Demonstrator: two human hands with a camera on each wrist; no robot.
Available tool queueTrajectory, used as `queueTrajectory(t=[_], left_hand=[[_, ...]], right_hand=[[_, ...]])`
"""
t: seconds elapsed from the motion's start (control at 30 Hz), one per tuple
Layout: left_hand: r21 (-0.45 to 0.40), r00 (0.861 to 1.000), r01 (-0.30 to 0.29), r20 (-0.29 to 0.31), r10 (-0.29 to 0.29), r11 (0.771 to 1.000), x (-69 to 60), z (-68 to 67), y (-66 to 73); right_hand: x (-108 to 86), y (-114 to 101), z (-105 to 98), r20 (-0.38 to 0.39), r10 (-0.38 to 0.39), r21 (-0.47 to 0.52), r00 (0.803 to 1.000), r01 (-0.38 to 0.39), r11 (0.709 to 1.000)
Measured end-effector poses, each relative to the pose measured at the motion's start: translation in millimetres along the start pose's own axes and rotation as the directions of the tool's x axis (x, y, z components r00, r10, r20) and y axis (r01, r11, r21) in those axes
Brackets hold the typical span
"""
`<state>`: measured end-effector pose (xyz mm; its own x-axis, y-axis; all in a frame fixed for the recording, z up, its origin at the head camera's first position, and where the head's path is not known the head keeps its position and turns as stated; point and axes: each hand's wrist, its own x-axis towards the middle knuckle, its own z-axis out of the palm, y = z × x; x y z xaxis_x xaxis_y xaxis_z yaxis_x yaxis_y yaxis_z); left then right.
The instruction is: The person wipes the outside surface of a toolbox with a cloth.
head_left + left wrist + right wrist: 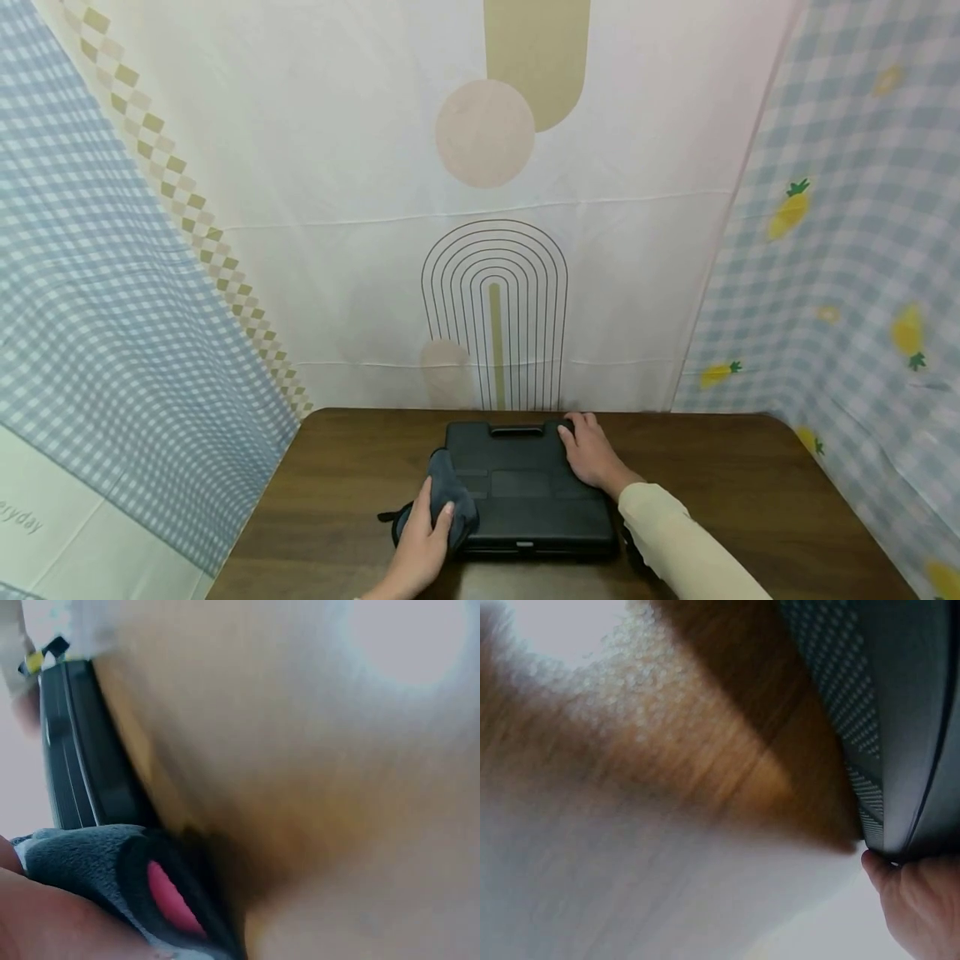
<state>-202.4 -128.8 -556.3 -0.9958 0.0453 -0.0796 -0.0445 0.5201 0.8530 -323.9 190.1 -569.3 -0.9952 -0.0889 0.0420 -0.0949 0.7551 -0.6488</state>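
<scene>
A black hard case (pixel 521 483) with a handle on its far side lies flat on the wooden table. My left hand (pixel 422 542) grips a dark grey-blue cloth item (pixel 452 492) against the case's left side; in the left wrist view the plush cloth (pixel 82 859) shows a black edge and a pink patch (pixel 174 900). On the far right corner of the case rests my right hand (pixel 592 454), its fingers bent over the edge. The right wrist view shows that hand (pixel 922 900) at the corner of the case (pixel 911 735).
The brown table (pixel 345 467) extends to both sides of the case. Behind it hangs a pale patterned cloth (pixel 360 292), with checked cloths (pixel 187 350) at left and right. Something dark (pixel 636 554) lies partly under the right sleeve.
</scene>
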Motion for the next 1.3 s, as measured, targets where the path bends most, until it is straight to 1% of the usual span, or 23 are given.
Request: queueTrajectory(t=[0.03, 0.1, 0.13, 0.23, 0.27, 0.5, 0.57, 0.63, 0.73, 0.9, 0.97, 1.03, 1.07, 1.13, 1.17, 1.27, 1.3], left_hand=[[0.014, 1.0, -0.005, -0.009, 0.005, 1.0, 4.9, -0.3, 0.5], [0.013, 1.0, -0.02, -0.016, 0.02, 1.0, 16.1, -2.0, 2.1], [-0.003, 1.0, -0.025, -0.011, 0.025, 1.0, 22.3, -3.4, 2.8], [-0.003, 0.999, -0.03, 0.013, 0.03, 1.0, 44.2, -6.6, 3.7], [-0.023, 0.999, -0.033, 0.023, 0.033, 0.999, 51.8, -7.8, 4.0], [-0.004, 0.998, -0.042, 0.05, 0.042, 0.999, 108.5, -9.8, 1.9], [-0.005, 0.997, -0.052, 0.063, 0.052, 0.999, 121.2, -11.4, 1.2], [-0.006, 0.995, -0.064, 0.073, 0.064, 0.998, 130.4, -13.5, -0.1], [-0.012, 0.993, -0.074, 0.089, 0.075, 0.997, 138.4, -16.5, -2.0], [-0.009, 0.991, -0.084, 0.102, 0.084, 0.996, 141.3, -19.3, -2.8], [0.018, 0.989, -0.098, 0.109, 0.095, 0.995, 141.5, -19.7, -2.6], [0.06, 0.984, -0.13, 0.127, 0.122, 0.99, 142.2, -19.7, -2.0], [0.107, 0.979, -0.168, 0.134, 0.153, 0.98, 142.7, -19.3, -1.8], [0.153, 0.964, -0.238, 0.16, 0.214, 0.959, 143.4, -18.7, 0.1], [0.178, 0.95, -0.288, 0.178, 0.257, 0.941, 147.0, -16.7, -4.3], [0.259, 0.921, -0.372, 0.223, 0.319, 0.891, 147.8, -12.9, 2.9], [0.274, 0.915, -0.384, 0.242, 0.323, 0.882, 147.9, -11.2, 6.5]], right_hand=[[0.2, 0, 0, 0.002, -0.001, -0.002, 1.0, 0.001, 1.0], [0.6, 1, 0, 0.006, -0.002, -0.005, 1.0, 0.002, 1.0], [0.8, 1, 1, 0.006, -0.004, -0.007, 1.0, 0.004, 1.0], [1.5, 0, 0, 0.008, -0.009, -0.007, 1.0, 0.009, 1.0], [1.6, 0, 0, 0.008, -0.009, -0.007, 1.0, 0.009, 1.0], [0.3, 0, 0, 0.009, 0.0, -0.009, 1.0, 0.0, 1.0], [0.1, 0, 1, 0.008, 0.003, -0.004, 1.0, -0.003, 1.0], [0.3, -1, 2, 0.007, -0.001, -0.006, 1.0, 0.002, 1.0], [1.0, -2, 4, 0.007, -0.01, -0.007, 1.0, 0.01, 1.0], [2.2, -3, 4, 0.001, -0.008, 0.0, 1.0, 0.008, 1.0], [2.4, -3, 3, 0.002, -0.011, -0.001, 1.0, 0.011, 1.0], [2.7, -3, 3, 0.002, -0.008, 0.001, 1.0, 0.008, 1.0], [2.7, -2, 2, 0.001, -0.006, -0.001, 1.0, 0.006, 1.0], [2.7, -1, 2, -0.002, -0.001, -0.004, 1.0, 0.001, 1.0], [2.7, 0, 2, -0.003, 0.0, -0.008, 1.0, 0.0, 1.0], [2.9, 1, 2, -0.001, 0.005, -0.014, 1.0, -0.005, 1.0], [3.0, 1, 2, 0.0, 0.003, -0.018, 1.0, -0.003, 1.0]])
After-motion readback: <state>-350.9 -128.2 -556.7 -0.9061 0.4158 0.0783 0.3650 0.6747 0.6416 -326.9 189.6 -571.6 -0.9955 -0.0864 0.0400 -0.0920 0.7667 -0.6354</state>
